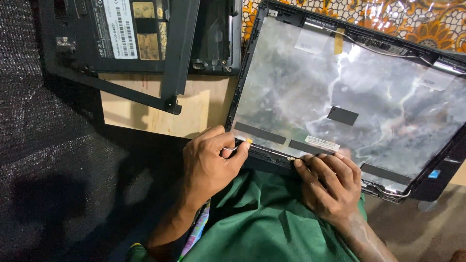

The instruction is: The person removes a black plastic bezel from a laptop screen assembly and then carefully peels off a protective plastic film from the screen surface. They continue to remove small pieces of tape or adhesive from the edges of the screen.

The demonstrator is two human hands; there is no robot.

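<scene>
A laptop lid (349, 92) lies inside-up across the person's lap, its silvery foil back of the screen panel facing the camera inside a black frame. The lid is the landmark here.

The left hand (211, 162) sits at the lid's near edge, toward its left corner, fingers curled narrow, pinching a small part at the frame's edge; what that part is cannot be told. The right hand (330, 182) rests on the same near edge, further right, fingers bent and pressed flat on the frame, gripping nothing.

Black tape strips (259, 132) and a small white label (322, 142) lie on the foil just beyond the two hands. A thin cable (369, 46) runs along the lid's far edge.

Left of the lid and beyond it, a laptop base (145, 34) lies bottom-up on a wooden table (204, 104), with a loose black bezel (177, 58) lying across it. A green cloth (262, 223) covers the lap under the lid's near edge. A floral cloth (398, 17) shows past the far edge.
</scene>
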